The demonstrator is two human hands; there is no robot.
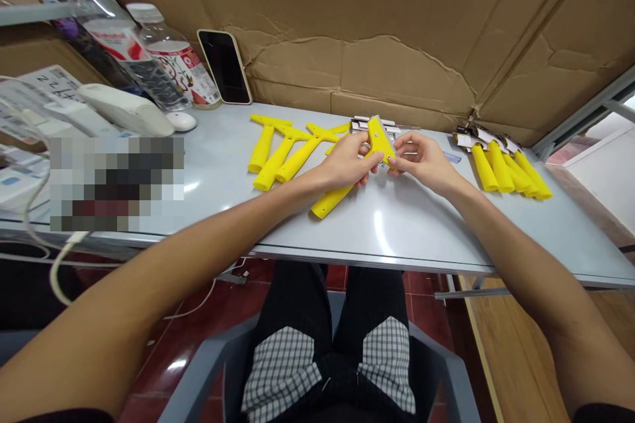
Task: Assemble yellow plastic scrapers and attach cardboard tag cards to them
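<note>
My left hand [350, 160] is closed round the neck of a yellow T-shaped scraper [380, 139], lifted at the middle of the table. Its hollow handle points down and toward me, and small metal screws show on its head. The fingers of my right hand [421, 157] are pinched at the right end of that head, by a screw. Left of my hands lie several yellow scraper handles [296, 160] with T-shaped heads. Behind the held scraper, partly hidden, are thin pale pieces with dark edges [391, 127]. What exactly my right fingertips press on is hard to make out.
Several yellow scrapers with white-and-black labelled heads [496, 157] lie in a row at the right. A phone [226, 67] leans on the cardboard wall [397, 6]. Bottles [173, 56], a white mouse [181, 121] and cables crowd the left; a blurred-out patch covers the left table.
</note>
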